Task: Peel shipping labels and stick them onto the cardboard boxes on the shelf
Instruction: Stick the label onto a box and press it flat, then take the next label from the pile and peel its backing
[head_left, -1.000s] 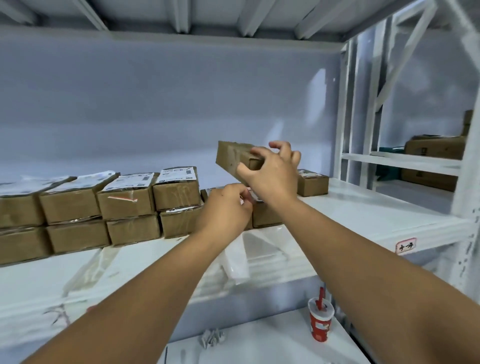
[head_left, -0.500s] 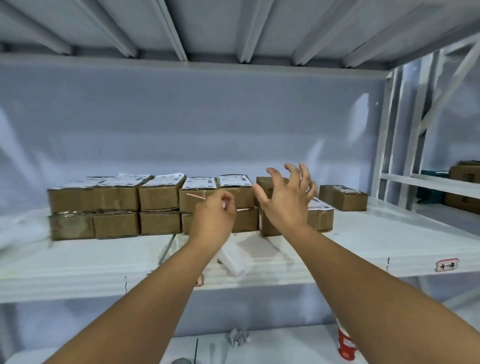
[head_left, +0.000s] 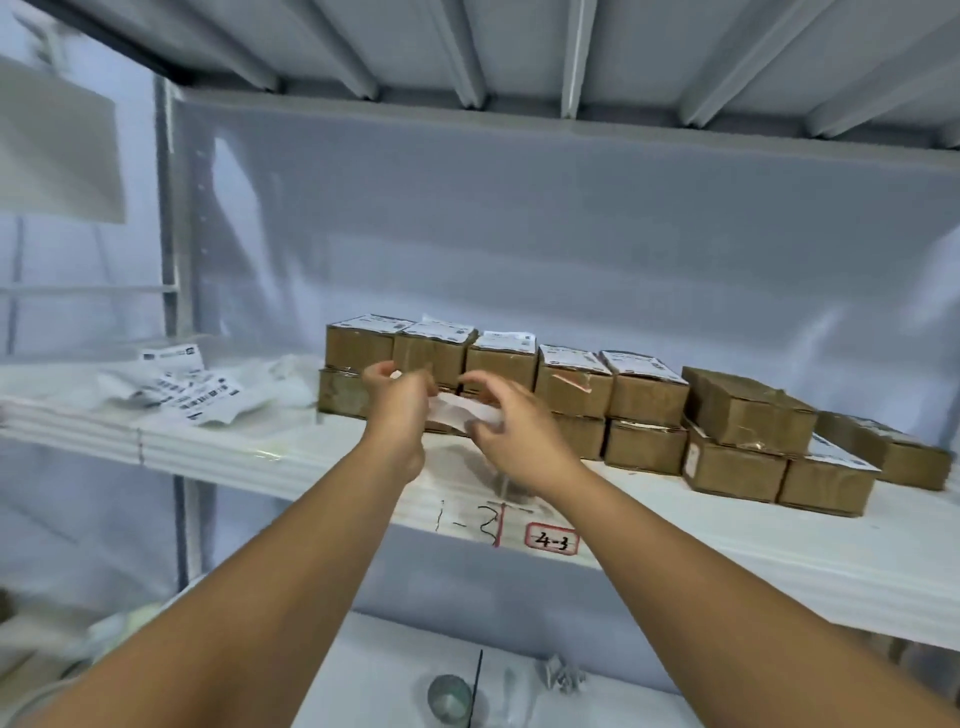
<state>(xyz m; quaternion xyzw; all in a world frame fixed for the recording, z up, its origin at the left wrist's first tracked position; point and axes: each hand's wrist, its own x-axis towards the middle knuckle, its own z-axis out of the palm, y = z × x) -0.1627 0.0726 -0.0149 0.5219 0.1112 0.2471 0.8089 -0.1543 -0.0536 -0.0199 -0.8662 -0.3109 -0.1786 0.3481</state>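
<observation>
Both hands meet in front of the stacked cardboard boxes (head_left: 571, 387) on the white shelf (head_left: 727, 540). My left hand (head_left: 397, 405) pinches one end of a white paper strip (head_left: 460, 408), likely a label or its backing. My right hand (head_left: 506, 421) holds the other end with curled fingers. Most boxes in the two-high row carry white shipping labels on top. One box (head_left: 748, 410) at the right lies tilted on the stack, its top bare. A loose pile of printed labels (head_left: 192, 395) lies on the shelf to the left.
A tag marked "4-3" (head_left: 551, 540) is stuck on the shelf's front edge. Below, a lower surface holds a roll of clear tape (head_left: 449, 696), a thin dark stick and crumpled paper (head_left: 561, 678). A metal upright (head_left: 174, 291) stands at the left.
My right hand let go of the box it was setting on the stack. Both hands then came together on a white strip. The view swung to the left.
</observation>
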